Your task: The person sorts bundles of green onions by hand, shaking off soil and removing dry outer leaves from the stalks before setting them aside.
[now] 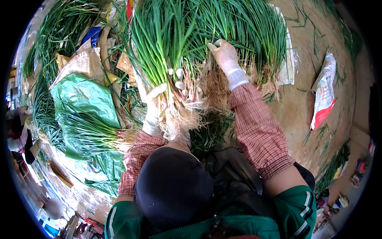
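My left hand, in a pale glove, is wrapped round a thick bunch of green onions, just above its tangled, pale brown roots. White gloved fingertips show on the bunch's right side, and the green leaves point away from me. Farther right, my gloved right hand is closed, with thumb and forefinger pinched on stalks at the near side of a wide pile of green onions. How many stalks it holds is hidden among the leaves. Long roots hang below that hand.
A smaller bunch of green onions lies on green plastic sheeting at the left. More leaves are heaped at the far left beside torn brown sacking. A white and red bag lies on the brown surface at the right.
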`<state>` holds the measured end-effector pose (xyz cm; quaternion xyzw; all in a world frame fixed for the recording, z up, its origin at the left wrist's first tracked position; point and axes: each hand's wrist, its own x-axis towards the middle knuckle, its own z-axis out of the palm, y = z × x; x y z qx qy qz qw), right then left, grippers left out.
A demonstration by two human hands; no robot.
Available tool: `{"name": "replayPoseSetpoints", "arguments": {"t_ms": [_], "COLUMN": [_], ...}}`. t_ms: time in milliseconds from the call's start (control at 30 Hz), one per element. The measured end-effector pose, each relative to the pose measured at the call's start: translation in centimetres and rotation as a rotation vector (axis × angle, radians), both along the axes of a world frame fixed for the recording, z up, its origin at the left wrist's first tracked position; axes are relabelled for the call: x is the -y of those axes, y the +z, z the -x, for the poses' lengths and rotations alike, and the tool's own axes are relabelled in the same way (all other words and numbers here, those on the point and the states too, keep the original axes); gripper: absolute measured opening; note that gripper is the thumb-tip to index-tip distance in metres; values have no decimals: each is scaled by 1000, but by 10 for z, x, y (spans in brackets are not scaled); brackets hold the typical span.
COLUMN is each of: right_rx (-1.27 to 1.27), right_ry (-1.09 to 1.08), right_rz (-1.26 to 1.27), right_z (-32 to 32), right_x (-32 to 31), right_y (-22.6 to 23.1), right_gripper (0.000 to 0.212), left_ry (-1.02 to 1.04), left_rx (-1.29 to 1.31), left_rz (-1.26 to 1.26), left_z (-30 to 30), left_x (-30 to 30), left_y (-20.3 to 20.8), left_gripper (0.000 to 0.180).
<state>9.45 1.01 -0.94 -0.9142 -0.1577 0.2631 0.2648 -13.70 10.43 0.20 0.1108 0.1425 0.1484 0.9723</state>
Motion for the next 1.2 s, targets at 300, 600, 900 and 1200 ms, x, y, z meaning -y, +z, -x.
{"name": "replayPoseSetpoints", "arguments": {"t_ms": [300,600,900,1200], "right_rx": [52,-290,42,2], "right_ry": [-71,-239,49,105], "right_rz": [-233,-378,5,323], "right_z": [-3,17,33,13], "right_x": [34,32,46,0], "right_y": [-12,13,4,19], "right_gripper": [33,27,28,35], "left_ry": [-55,-55,-119,-139], "left_rx": [352,97,138,8], "left_rz": [144,169,114,2], "left_z": [17,14,-4,-2], "left_x": [-36,-10,1,-2], "left_y": [34,-17,2,-4], "left_gripper": [49,59,49,42]}}
